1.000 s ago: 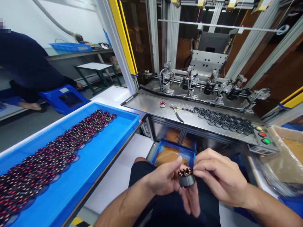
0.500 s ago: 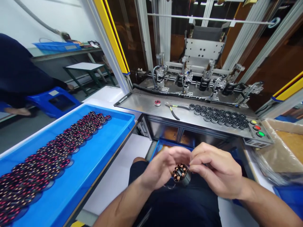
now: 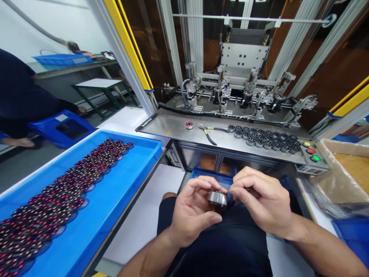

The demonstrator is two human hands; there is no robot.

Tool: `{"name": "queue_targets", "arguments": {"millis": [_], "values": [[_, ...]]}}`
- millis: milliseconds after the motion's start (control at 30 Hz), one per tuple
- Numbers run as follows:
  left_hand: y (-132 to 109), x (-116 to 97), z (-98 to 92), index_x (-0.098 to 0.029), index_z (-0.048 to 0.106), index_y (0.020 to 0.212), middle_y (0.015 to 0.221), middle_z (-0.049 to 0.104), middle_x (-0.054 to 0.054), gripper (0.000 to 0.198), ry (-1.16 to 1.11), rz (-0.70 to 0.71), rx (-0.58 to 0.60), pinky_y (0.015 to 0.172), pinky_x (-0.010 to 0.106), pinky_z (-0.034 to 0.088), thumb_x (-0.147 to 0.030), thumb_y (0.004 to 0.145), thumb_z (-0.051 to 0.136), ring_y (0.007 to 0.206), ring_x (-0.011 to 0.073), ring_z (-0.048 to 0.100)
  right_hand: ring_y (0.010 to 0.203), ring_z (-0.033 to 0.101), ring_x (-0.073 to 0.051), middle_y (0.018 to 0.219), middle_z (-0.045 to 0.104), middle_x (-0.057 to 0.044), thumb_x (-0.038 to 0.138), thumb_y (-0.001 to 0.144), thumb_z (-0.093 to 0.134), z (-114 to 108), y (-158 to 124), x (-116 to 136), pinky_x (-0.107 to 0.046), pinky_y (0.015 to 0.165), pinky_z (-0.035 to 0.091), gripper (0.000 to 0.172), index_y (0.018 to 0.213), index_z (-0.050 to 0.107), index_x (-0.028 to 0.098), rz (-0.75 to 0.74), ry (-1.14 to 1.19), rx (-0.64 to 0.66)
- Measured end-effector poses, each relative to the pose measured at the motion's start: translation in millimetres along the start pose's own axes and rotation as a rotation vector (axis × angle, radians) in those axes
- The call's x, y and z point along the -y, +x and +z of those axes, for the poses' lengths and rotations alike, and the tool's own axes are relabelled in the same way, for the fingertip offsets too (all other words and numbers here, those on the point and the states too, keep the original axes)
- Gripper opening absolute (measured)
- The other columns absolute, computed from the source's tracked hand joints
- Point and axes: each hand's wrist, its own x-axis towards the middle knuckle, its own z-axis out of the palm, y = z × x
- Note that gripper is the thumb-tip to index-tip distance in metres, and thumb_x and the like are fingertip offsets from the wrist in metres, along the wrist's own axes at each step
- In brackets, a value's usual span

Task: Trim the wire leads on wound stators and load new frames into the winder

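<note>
My left hand (image 3: 191, 209) is curled around a small round motor stator (image 3: 217, 198), whose grey metal side faces me. Over my lap, my right hand (image 3: 261, 202) pinches at the stator's right edge with thumb and forefinger. Both hands are closed on the part. Its copper windings are hidden from this angle.
A blue tray (image 3: 127, 181) at my left holds several wound stators (image 3: 72, 184). On the steel machine shelf (image 3: 173, 129) lie pliers (image 3: 209, 134), a single red stator (image 3: 189, 125) and a row of dark stators (image 3: 265, 139). Push buttons (image 3: 310, 151) sit at its right end. A person (image 3: 17, 96) is at far left.
The stator has been turned in my hands: its copper windings faced up before, now its grey side shows. My view has shifted slightly downward and both hands sit a little higher.
</note>
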Motion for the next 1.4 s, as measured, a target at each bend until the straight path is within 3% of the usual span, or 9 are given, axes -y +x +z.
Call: {"name": "queue_targets", "arguments": {"millis": [100, 333, 467, 600, 800, 1100, 1167, 1267, 1400], "values": [[0.5, 0.6, -1.7, -0.023, 0.066, 0.114, 0.105, 0.064, 0.003, 0.046, 0.041, -0.02, -0.001, 0.099, 0.025, 0.051, -0.018, 0.072, 0.084, 0.108, 0.0169, 0.064, 0.065, 0.061, -0.007, 0.068, 0.066, -0.004, 0.007, 0.083, 0.063, -0.2, 0.4, -1.7, -0.018, 0.06, 0.052, 0.01, 0.074, 0.064, 0.012, -0.027, 0.012, -0.01], [2.4, -0.3, -6.6, -0.024, 0.07, 0.106, 0.112, 0.06, 0.005, 0.029, 0.024, -0.151, 0.02, 0.079, 0.023, 0.058, -0.02, 0.078, 0.078, 0.09, 0.0131, 0.066, 0.067, 0.061, -0.009, 0.071, 0.066, -0.003, 0.004, 0.081, 0.065, 2.0, -4.2, -5.4, -0.02, 0.059, 0.051, 0.01, 0.08, 0.065, 0.014, -0.073, 0.012, -0.064], [5.3, 3.2, -11.6, -0.026, 0.07, 0.1, 0.123, 0.059, 0.004, 0.031, 0.121, -0.046, -0.053, 0.089, 0.023, 0.054, -0.011, 0.074, 0.079, 0.101, 0.013, 0.065, 0.063, 0.058, -0.007, 0.066, 0.061, 0.0, 0.016, 0.086, 0.063, 17.0, -15.9, 2.1, -0.021, 0.059, 0.047, 0.016, 0.07, 0.064, 0.016, 0.251, 0.151, -0.19], [8.6, 5.2, -17.7, -0.027, 0.068, 0.099, 0.121, 0.061, 0.003, 0.029, 0.136, -0.027, -0.046, 0.091, 0.029, 0.055, -0.013, 0.076, 0.078, 0.1, 0.0163, 0.069, 0.054, 0.053, -0.006, 0.058, 0.057, 0.002, 0.038, 0.088, 0.062, 39.0, -26.7, 3.4, -0.02, 0.054, 0.045, 0.034, 0.064, 0.059, 0.015, 0.685, 0.647, -0.101], [9.5, 0.6, -21.6, -0.028, 0.065, 0.096, 0.117, 0.064, 0.001, 0.027, 0.204, -0.039, -0.06, 0.083, 0.033, 0.06, -0.025, 0.075, 0.081, 0.097, 0.0196, 0.072, 0.048, 0.051, -0.005, 0.054, 0.059, 0.002, 0.047, 0.073, 0.076, 58.6, -27.8, -4.2, -0.017, 0.048, 0.042, 0.041, 0.061, 0.058, 0.012, 0.871, 1.053, -0.053], [10.6, -1.8, -26.5, -0.027, 0.065, 0.092, 0.112, 0.071, 0.004, 0.021, 0.398, 0.02, 0.055, 0.102, 0.044, 0.05, -0.024, 0.076, 0.079, 0.127, 0.0277, 0.058, 0.07, 0.061, -0.01, 0.078, 0.063, -0.005, 0.053, 0.073, 0.075, 59.8, -31.3, -14.3, -0.02, 0.062, 0.052, 0.047, 0.086, 0.068, 0.008, 0.821, 1.41, 0.012], [10.8, -3.7, -26.3, -0.028, 0.065, 0.107, 0.128, 0.064, 0.007, 0.042, 0.463, 0.075, 0.049, 0.107, 0.043, 0.045, -0.025, 0.07, 0.085, 0.136, 0.0297, 0.048, 0.072, 0.06, -0.009, 0.08, 0.062, -0.003, 0.048, 0.07, 0.079, 57.3, -32.8, -18.1, -0.02, 0.068, 0.051, 0.045, 0.089, 0.066, 0.01, 0.785, 1.381, 0.017], [8.5, -9.1, -24.9, -0.026, 0.058, 0.129, 0.14, 0.054, 0.012, 0.08, 0.6, 0.061, -0.101, 0.104, 0.034, 0.046, -0.038, 0.057, 0.092, 0.133, 0.0291, 0.048, 0.083, 0.062, -0.011, 0.095, 0.064, -0.004, 0.036, 0.072, 0.08, 49.7, -38.1, -26.0, -0.025, 0.076, 0.051, 0.041, 0.104, 0.064, 0.017, 0.56, 0.989, -0.088], [4.3, -14.8, -17.4, -0.018, 0.067, 0.117, 0.106, 0.069, 0.01, 0.061, 0.645, -0.21, 0.006, 0.084, 0.027, 0.052, -0.05, 0.067, 0.083, 0.095, 0.0218, 0.064, 0.098, 0.06, -0.017, 0.105, 0.062, -0.008, 0.012, 0.075, 0.073, 38.3, -44.7, -34.3, -0.033, 0.085, 0.052, 0.048, 0.12, 0.058, 0.022, 0.039, 0.191, -0.179]]}}
